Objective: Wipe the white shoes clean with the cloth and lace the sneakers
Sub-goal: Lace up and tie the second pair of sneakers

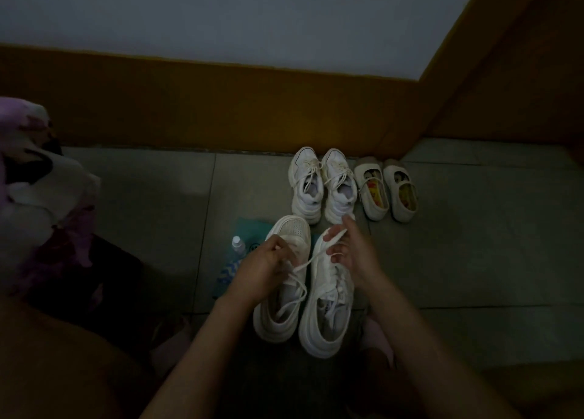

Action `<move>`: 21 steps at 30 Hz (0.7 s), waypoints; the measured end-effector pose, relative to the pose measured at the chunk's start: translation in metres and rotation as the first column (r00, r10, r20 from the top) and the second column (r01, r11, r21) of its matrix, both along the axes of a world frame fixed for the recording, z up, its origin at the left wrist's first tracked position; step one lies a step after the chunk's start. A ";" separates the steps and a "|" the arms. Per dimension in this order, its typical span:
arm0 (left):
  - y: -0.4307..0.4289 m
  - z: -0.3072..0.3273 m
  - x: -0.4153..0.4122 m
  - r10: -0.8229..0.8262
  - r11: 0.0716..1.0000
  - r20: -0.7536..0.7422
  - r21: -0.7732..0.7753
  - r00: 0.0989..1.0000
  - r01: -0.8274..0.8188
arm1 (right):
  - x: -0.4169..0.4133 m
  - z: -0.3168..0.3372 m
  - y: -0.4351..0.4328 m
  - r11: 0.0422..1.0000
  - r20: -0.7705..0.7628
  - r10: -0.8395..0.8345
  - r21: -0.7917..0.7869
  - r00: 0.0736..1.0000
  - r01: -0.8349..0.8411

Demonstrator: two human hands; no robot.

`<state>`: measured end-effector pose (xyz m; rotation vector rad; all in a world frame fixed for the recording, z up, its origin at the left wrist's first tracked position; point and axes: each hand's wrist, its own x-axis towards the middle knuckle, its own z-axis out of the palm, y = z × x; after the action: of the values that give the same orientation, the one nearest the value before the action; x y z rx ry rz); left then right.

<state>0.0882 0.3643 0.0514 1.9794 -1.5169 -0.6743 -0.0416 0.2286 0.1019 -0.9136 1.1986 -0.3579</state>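
In the lower centre of the frame, two white sneakers [325,320] are standing side by side on the tiled floor [474,245], toes pointing up the frame. The left hand [265,260] is hovering over the left sneaker, its fingers curled and pinching a white lace [311,260]. The right hand [350,251] is pinching the other end of the lace above the right sneaker's toe, so the lace is stretching between both hands. A teal cloth [249,229] is lying partly under the left sneaker, with a small bottle [238,245] on it. Just above, a laced white pair [319,185] and a pair of beige flats [385,188] are sitting near the baseboard.
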 end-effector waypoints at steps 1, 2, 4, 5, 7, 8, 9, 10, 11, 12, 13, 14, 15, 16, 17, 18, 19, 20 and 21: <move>0.000 0.001 0.001 0.008 1.000 0.007 -0.003 1.000 -0.008 | -0.001 -0.001 0.002 1.000 -0.012 0.019 -0.014 1.000 -0.020; 0.000 0.002 0.001 0.005 1.000 0.020 0.006 1.000 -0.005 | -0.003 -0.002 0.004 0.999 -0.024 0.032 -0.030 0.999 -0.033; 0.002 0.001 0.000 -0.001 1.000 0.035 0.029 0.999 0.000 | -0.003 -0.004 0.009 0.999 -0.047 0.031 -0.036 0.998 -0.033; 0.004 0.000 -0.001 -0.011 0.999 0.055 0.034 0.998 0.009 | -0.003 -0.006 0.011 0.999 -0.058 0.025 -0.029 0.998 -0.027; 0.006 -0.004 -0.003 -0.019 1.000 0.101 0.016 0.995 0.017 | -0.004 -0.009 0.012 1.000 -0.074 0.016 -0.021 0.997 -0.017; 0.007 -0.005 -0.004 0.001 1.000 0.111 -0.006 0.994 0.000 | -0.004 -0.010 0.013 1.000 -0.072 0.011 -0.019 0.997 -0.012; 0.008 -0.006 -0.005 0.019 1.000 0.119 -0.020 0.993 -0.016 | -0.005 -0.010 0.014 1.000 -0.064 0.006 -0.018 0.998 -0.008; 0.008 -0.007 -0.007 0.028 0.999 0.137 -0.026 0.990 -0.025 | -0.007 -0.010 0.015 1.000 -0.055 0.002 -0.016 0.998 -0.002; 0.008 -0.008 -0.008 0.034 0.999 0.157 -0.032 0.987 -0.030 | -0.008 -0.010 0.015 1.000 -0.047 -0.007 -0.012 0.999 0.007; 0.009 -0.010 -0.008 0.040 0.999 0.154 -0.034 0.987 -0.035 | -0.010 -0.010 0.014 1.000 -0.038 -0.021 -0.007 0.999 0.021; 0.009 -0.010 -0.007 0.055 0.998 0.114 -0.041 0.992 -0.051 | -0.011 -0.009 0.014 0.999 -0.027 -0.037 -0.002 0.999 0.037; 0.008 -0.011 -0.006 0.090 0.995 0.032 -0.052 0.995 -0.089 | -0.011 -0.009 0.013 0.999 -0.016 -0.050 -0.001 0.999 0.050; 0.008 -0.011 -0.005 0.144 0.987 -0.089 -0.057 0.985 -0.150 | -0.012 -0.008 0.012 0.998 -0.005 -0.063 -0.002 0.998 0.063; 0.009 -0.011 -0.004 0.208 0.973 -0.213 -0.054 0.955 -0.224 | -0.013 -0.007 0.011 0.997 0.007 -0.076 -0.002 0.997 0.076; 0.009 -0.011 -0.004 0.269 0.955 -0.314 -0.037 0.910 -0.295 | -0.014 -0.005 0.009 0.996 0.022 -0.090 0.002 0.996 0.090; 0.009 -0.011 -0.005 0.312 0.938 -0.400 -0.014 0.862 -0.346 | -0.015 -0.004 0.008 0.995 0.040 -0.102 0.012 0.994 0.101; 0.008 -0.009 -0.006 0.329 0.930 -0.476 0.014 0.816 -0.368 | -0.016 -0.003 0.006 0.995 0.052 -0.100 0.019 0.994 0.099; 0.007 -0.005 -0.009 0.326 0.929 -0.544 0.036 0.773 -0.367 | -0.016 -0.001 0.005 0.996 0.049 -0.086 0.018 0.995 0.085; 0.004 0.001 -0.010 0.310 0.937 -0.579 0.053 0.754 -0.345 | -0.016 0.000 0.005 0.998 0.034 -0.066 0.013 0.997 0.066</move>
<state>0.0785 0.3679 0.0523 1.7068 -0.7829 -0.9558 -0.0581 0.2334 0.1015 -0.8559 1.2005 -0.4174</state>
